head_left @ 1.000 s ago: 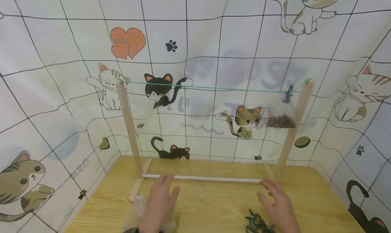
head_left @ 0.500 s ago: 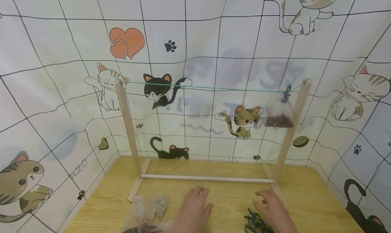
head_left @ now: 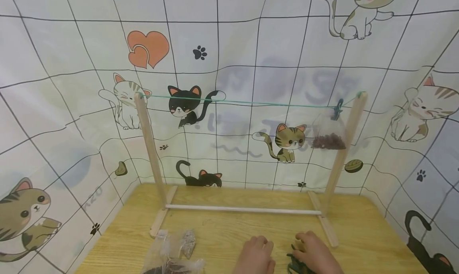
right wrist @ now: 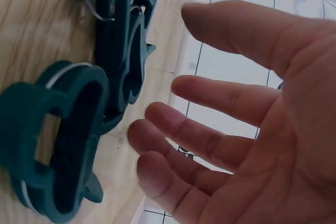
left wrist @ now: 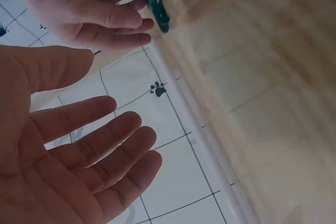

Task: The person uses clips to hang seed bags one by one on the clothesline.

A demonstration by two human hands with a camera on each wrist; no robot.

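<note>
Several dark green plastic clips (right wrist: 79, 129) lie in a small pile on the table, partly covered by my right hand (head_left: 315, 253) in the head view. In the right wrist view that right hand (right wrist: 247, 114) has its fingers spread beside the clips, holding nothing. My left hand (head_left: 255, 256) is just left of the pile. The left wrist view shows the left hand (left wrist: 84, 145) with fingers apart and nothing in it. A clear bag of reddish-brown bits (head_left: 328, 141) hangs from the green string (head_left: 233, 101) by one green clip (head_left: 337, 109).
Two wooden posts, left (head_left: 152, 154) and right (head_left: 344, 154), hold up the string, with a white rod (head_left: 244, 209) joining them low down. At the front left of the wooden table (head_left: 118, 242) lie clear bags (head_left: 157, 250), and a small bag of pale grains (head_left: 188, 242) is beside them.
Both hands have drawn back from the white rod toward the front. The left hand has travelled right, uncovering the bags, and the right hand has come down over the clips.
</note>
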